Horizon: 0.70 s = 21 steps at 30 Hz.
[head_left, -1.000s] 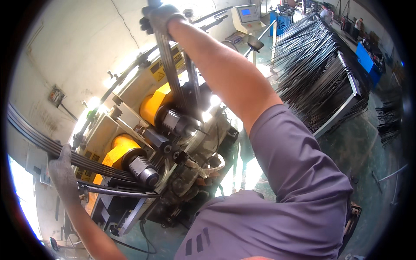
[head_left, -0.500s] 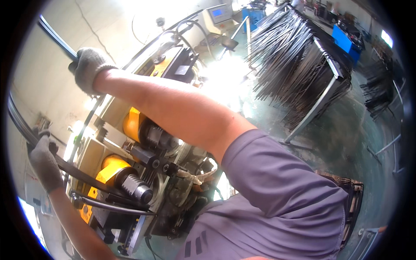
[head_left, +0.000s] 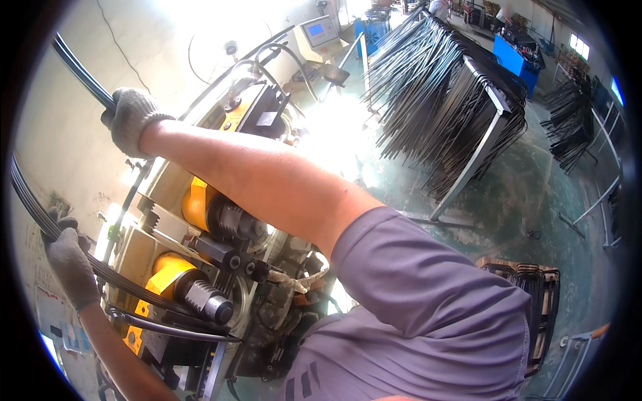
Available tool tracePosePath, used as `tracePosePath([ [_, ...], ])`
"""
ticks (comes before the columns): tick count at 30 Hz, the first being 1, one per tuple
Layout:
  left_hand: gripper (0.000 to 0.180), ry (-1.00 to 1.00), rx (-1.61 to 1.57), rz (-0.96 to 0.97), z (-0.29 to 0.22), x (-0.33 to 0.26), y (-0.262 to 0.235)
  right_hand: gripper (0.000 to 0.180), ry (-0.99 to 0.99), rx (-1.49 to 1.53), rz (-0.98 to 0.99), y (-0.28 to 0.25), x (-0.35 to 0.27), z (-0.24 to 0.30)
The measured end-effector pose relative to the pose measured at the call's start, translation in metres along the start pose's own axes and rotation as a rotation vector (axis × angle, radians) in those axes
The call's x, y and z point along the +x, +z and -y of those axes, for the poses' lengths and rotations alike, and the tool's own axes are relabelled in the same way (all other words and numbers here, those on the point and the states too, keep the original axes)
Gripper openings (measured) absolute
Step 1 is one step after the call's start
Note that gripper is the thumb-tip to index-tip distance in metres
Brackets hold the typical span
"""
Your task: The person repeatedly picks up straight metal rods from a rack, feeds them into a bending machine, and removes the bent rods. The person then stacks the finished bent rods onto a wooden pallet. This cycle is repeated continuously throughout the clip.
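My gloved right hand (head_left: 135, 121) is closed around a bundle of thin dark rods (head_left: 80, 69) at the upper left. Lower down, my gloved left hand (head_left: 69, 262) grips a second run of dark rods (head_left: 30, 198). This run slants down to the right across a machine with yellow rollers (head_left: 171, 273). Both runs leave the picture at the left, so I cannot tell whether they join. Beneath the left run, another dark rod (head_left: 175, 329) lies over the machine's front.
A rack (head_left: 483, 144) hung with many thin dark rods stands at the right, before a blue cabinet (head_left: 515, 60). Behind the machine is a control box with a screen (head_left: 321, 32). Bent dark frames (head_left: 545, 314) lie on a wooden pallet at the lower right.
Both hands keep their hold, and they sit slightly lower against the machine with the rods. The whole view has shifted a little, moving the rack and machine leftward in the picture.
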<state>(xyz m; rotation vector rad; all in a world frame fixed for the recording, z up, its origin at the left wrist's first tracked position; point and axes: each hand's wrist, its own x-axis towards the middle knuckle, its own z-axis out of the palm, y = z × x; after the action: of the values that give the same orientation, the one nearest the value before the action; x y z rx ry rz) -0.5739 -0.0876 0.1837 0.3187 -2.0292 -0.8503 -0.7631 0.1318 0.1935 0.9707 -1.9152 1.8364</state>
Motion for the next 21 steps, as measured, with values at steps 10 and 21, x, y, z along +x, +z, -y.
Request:
tracePosePath([
  [10,0.05,0.042,-0.018,0.022,0.002,0.001,-0.001,0.021,0.007,0.001,0.032,-0.002,0.001,-0.001],
  [21,0.039,-0.033,0.099,-0.021,-0.017,-0.012,-0.005,0.021,0.007,-0.049,0.081,-0.006,0.006,-0.005],
])
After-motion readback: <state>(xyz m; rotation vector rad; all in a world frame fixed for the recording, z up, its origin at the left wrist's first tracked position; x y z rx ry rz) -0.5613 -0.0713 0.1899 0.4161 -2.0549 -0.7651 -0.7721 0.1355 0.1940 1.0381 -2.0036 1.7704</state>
